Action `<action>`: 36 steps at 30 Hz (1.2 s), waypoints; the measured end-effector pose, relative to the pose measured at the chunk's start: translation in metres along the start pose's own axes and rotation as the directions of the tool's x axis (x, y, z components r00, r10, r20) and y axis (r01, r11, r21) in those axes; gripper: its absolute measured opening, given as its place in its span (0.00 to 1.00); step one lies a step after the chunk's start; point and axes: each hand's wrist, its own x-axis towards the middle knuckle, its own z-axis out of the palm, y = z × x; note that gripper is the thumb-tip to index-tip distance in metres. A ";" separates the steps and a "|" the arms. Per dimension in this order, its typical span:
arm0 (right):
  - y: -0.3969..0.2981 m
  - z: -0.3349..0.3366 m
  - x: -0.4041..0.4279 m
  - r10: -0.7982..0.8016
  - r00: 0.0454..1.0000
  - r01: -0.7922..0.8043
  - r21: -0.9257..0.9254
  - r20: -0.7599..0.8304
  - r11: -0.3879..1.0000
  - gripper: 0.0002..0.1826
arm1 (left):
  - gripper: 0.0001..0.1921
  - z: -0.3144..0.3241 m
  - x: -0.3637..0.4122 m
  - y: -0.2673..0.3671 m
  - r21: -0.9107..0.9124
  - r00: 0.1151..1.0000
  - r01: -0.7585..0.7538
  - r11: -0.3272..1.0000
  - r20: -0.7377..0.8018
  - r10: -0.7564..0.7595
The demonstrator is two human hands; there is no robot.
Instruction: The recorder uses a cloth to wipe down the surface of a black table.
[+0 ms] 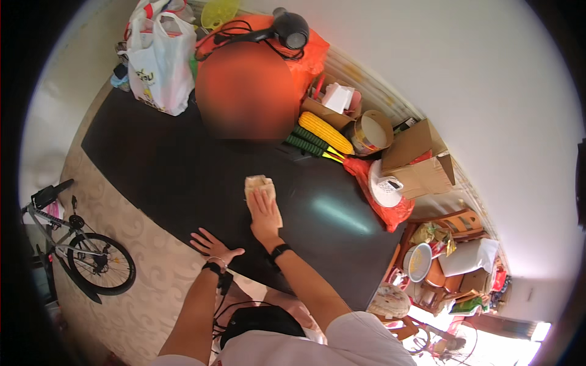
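Note:
My right hand (pixel 263 215) lies flat on a folded beige cloth (pixel 259 182) and presses it onto the dark tabletop (pixel 183 183). Its fingers point toward the far side, and the cloth shows beyond the fingertips and along the hand's right side. Nearer to me and to the left, my left hand (pixel 215 247) rests at the table's front edge with fingers spread and nothing in it. Black bands circle both wrists.
A white plastic bag (pixel 158 68), a black hair dryer (pixel 290 30) on orange plastic (pixel 316 52), a yellow corn-shaped object (pixel 326 132), a round tub (pixel 369 132) and a cardboard box (pixel 423 176) line the far side. A bicycle (pixel 98 263) stands left; wooden chairs (pixel 464 224) stand right. One far patch is blurred.

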 end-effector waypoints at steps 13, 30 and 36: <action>-0.029 0.037 -0.168 0.338 0.934 -0.350 -0.104 -0.116 0.931 0.37 | 0.55 -0.097 0.010 -0.080 -0.124 0.842 -0.386 0.914 0.358 0.404; -0.044 0.058 -0.165 0.622 0.777 -0.613 -0.108 0.095 0.783 0.39 | 0.25 -0.404 -0.232 -0.245 -0.752 -0.250 -0.454 -0.477 -0.406 0.879; -0.023 0.078 -0.161 0.520 0.852 -0.497 -0.216 0.064 0.840 0.37 | 0.28 -0.399 -0.257 -0.264 -0.752 -0.354 -0.278 -0.597 -0.497 0.792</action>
